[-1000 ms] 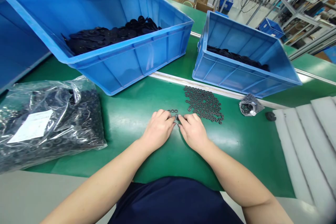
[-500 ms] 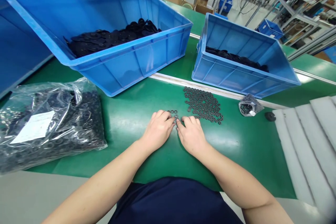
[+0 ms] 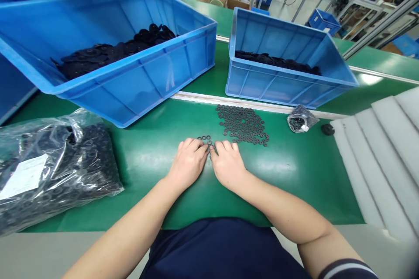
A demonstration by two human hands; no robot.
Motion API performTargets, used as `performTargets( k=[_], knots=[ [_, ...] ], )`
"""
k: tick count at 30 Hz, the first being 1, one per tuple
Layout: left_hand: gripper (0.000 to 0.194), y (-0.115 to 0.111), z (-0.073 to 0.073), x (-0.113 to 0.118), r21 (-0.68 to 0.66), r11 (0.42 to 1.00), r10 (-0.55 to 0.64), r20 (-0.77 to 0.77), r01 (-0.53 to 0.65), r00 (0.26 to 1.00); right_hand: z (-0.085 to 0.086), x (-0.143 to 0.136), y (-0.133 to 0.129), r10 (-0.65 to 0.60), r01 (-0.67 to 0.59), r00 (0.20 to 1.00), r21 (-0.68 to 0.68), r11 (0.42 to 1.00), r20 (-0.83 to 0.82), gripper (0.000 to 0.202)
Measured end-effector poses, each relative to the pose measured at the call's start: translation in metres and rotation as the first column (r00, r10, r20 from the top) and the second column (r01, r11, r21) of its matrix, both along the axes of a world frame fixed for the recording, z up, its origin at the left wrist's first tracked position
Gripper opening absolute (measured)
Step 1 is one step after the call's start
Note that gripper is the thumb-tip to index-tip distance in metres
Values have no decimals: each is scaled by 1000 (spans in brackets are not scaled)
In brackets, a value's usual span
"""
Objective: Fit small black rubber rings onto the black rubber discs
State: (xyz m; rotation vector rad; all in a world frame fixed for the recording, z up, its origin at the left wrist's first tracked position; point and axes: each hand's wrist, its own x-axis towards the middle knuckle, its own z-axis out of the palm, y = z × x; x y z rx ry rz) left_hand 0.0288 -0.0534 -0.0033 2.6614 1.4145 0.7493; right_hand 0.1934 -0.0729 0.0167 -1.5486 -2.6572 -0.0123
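Observation:
My left hand and my right hand rest palm down, side by side, on the green table mat. Their fingertips meet at a few small black rings lying just ahead of them. Whether a ring is pinched between the fingers is hidden by the fingers themselves. A flat patch of several more black rings lies on the mat just beyond and right of my right hand.
A large blue bin of black discs stands at the back left, a second blue bin at the back right. A clear bag of black rings lies left. A small bag, a black cap and white foam strips lie right.
The camera view has shifted, so everything sits a little further left in the frame. Both hands stay together at the small rings, fingertips barely moving.

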Motion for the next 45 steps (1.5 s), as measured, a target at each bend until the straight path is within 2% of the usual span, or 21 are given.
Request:
performTargets(
  k=[8,16,21,28,35,45],
  knots=[
    [30,-1,1,2,-27,999,-23,-14,22,1000,-1,6,-4,-18,17,999,-42,999,-43,36],
    [32,1,3,3,-89,995,-42,66,48,997,-3,-2,-7,-29,27,999,-34,999,-39,39],
    [31,3,-1,2,-80,996,-22,96,30,995,-1,-2,-3,-55,53,997,-41,998,-45,37],
    [32,1,-3,1,-63,998,-19,28,20,999,-1,6,-4,-57,51,994,-69,996,-89,40],
    [28,1,-3,1,-90,995,-37,59,42,998,3,13,1,-119,102,983,-124,987,-139,38],
    [28,1,-2,1,-67,998,-3,34,5,999,7,4,-6,-73,71,997,-89,994,-22,38]
  ],
)
